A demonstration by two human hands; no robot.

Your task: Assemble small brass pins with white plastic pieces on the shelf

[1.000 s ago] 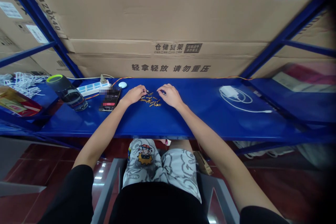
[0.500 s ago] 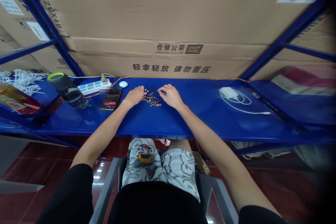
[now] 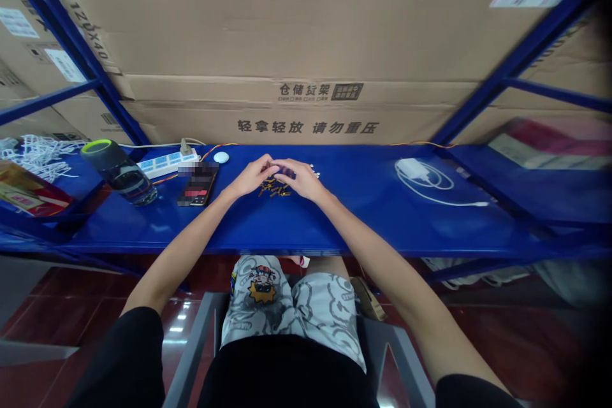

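On the blue shelf (image 3: 335, 223) lies a small heap of brass-coloured pieces (image 3: 273, 189). My left hand (image 3: 251, 176) and my right hand (image 3: 296, 178) meet just above the heap, fingertips together in a pinch. Something tiny sits between the fingertips; it is too small to name. A few pale small pieces (image 3: 314, 172) lie just right of my right hand.
A phone (image 3: 197, 183) lies left of my hands, then a dark bottle with a green lid (image 3: 117, 171), a white power strip (image 3: 168, 162) and a small white puck (image 3: 220, 157). A white charger with coiled cable (image 3: 423, 173) lies right. Cardboard boxes (image 3: 306, 44) stand behind.
Both hands have drawn together over the heap; before, they rested apart on either side of it. The view has shifted slightly.
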